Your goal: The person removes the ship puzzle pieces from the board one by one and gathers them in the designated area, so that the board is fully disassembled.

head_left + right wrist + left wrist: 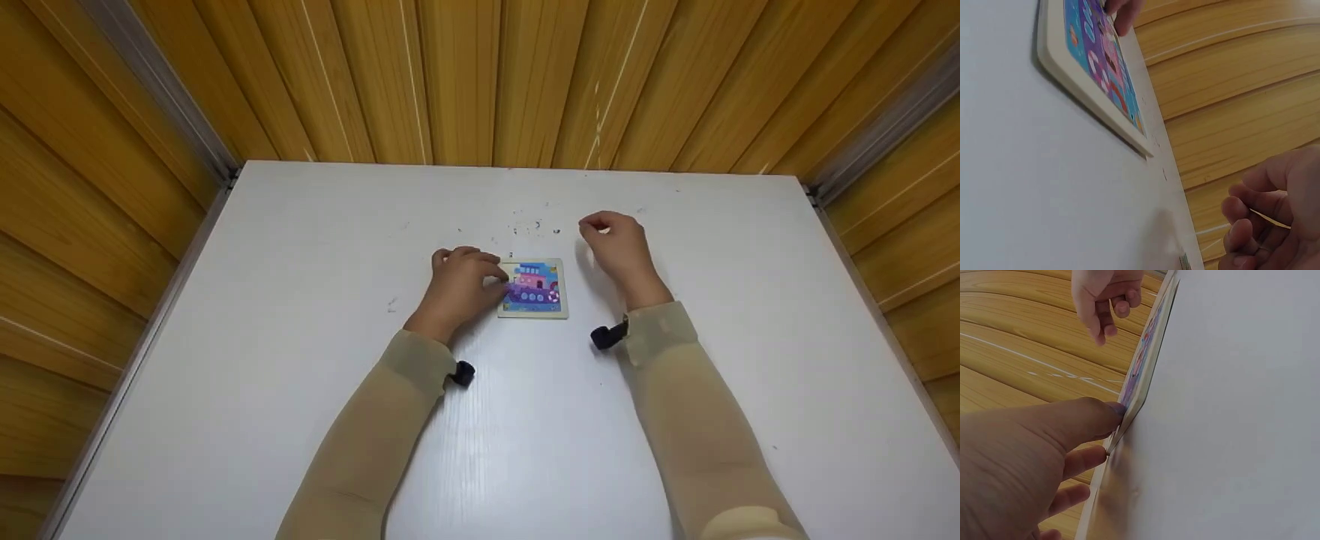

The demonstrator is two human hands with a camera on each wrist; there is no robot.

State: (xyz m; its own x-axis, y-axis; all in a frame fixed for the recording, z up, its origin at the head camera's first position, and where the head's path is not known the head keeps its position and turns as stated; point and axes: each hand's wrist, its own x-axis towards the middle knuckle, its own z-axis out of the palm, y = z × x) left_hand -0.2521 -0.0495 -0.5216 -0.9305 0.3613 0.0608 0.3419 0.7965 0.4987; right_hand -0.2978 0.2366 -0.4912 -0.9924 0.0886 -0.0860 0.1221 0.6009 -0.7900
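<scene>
Three yellow-brown wood-grain walls [461,82]: seen at far, left and right.
White rectangular table [300,262]: enclosed by the walls.
Two tan sleeves [345,450]: extended in from the near side, one per arm.
Left hand [459,289]: placed at left side of thin square cream-framed board [534,294]; left edge held between thumb and index finger, other fingers curved, slightly spread.
Right hand [619,251]: held right of the board, apart from it; fingers loosely curled, thumb and index brought close; whether tips are touching cannot be told.
Board: laid on table between the hands; printed with pink-and-purple boat on blue.
Small black wrist units [609,336]: fixed at both cuffs.
Dark specks [556,232]: scattered mostly beyond the board.
</scene>
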